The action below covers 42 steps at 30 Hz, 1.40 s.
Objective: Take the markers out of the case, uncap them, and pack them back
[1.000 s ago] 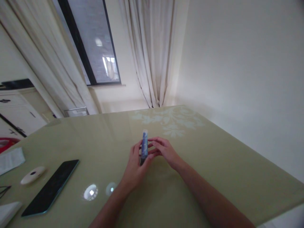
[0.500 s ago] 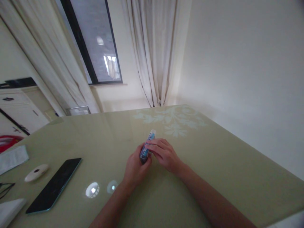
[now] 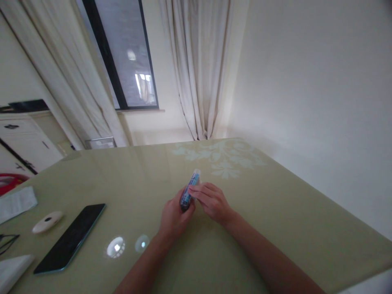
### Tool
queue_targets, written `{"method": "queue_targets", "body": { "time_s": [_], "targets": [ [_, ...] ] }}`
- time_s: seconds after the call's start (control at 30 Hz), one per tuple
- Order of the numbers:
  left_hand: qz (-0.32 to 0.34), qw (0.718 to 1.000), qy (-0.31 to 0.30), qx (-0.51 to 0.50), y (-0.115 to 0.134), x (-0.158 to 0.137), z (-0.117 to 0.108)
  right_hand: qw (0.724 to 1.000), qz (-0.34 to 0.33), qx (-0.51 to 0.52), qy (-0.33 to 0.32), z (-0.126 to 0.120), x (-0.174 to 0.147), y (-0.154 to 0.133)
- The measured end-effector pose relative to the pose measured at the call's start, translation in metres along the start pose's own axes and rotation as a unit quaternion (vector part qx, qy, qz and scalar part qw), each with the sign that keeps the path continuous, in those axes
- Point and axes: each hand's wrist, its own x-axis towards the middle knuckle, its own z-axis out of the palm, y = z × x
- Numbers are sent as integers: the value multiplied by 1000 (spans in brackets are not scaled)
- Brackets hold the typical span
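Observation:
A slim blue printed packet [image 3: 190, 190] with a clear, whitish far end is held up over the table, tilted away from me. My left hand [image 3: 175, 212] wraps round its lower, dark end from the left and below. From the right, my right hand [image 3: 212, 201] has its fingers pressed together against the packet's side, near its middle. Those fingers cover part of the packet, so what exactly they pinch is hidden. I cannot make out the print or what is inside.
A dark phone-like slab [image 3: 72, 237] lies left on the glossy green table [image 3: 275, 228]. Near it are a white oval object [image 3: 47, 222], a pale sheet [image 3: 18, 204], a black cable [image 3: 7, 243] and a white object [image 3: 14, 271]. A wall [image 3: 321, 102] runs along the right.
My right hand's fingers have drawn slightly down and closer together on the packet, uncovering more of its printed face. My left hand keeps its hold nearly unmoved.

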Motion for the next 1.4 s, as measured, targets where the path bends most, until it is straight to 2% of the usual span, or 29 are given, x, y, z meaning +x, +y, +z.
{"method": "queue_targets", "body": {
  "time_s": [0.27, 0.47, 0.6, 0.83, 1.23, 1.33, 1.4],
  "targets": [
    [-9, 999, -3, -46, -8, 6, -4, 999, 33, -2, 12, 12, -4, 1],
    [27, 998, -30, -37, -10, 9, -14, 991, 118, -54, 29, -2, -6, 19],
    [63, 997, -44, -13, -9, 7, -17, 994, 101, -41, -1, -7, -9, 31],
    [64, 997, -44, -4, -8, 8, -15, 994, 97, -18, 42, -1, -9, 35],
    [55, 994, -45, -81, -19, 12, -11, 987, 143, 40, 54, 10, -10, 28],
    [92, 996, -21, -12, -21, 10, -8, 971, 211, 76, 79, 15, -7, 20],
    [136, 989, -37, 51, -20, 6, -7, 938, 304, 95, 135, 19, -7, 20]
  ]
}}
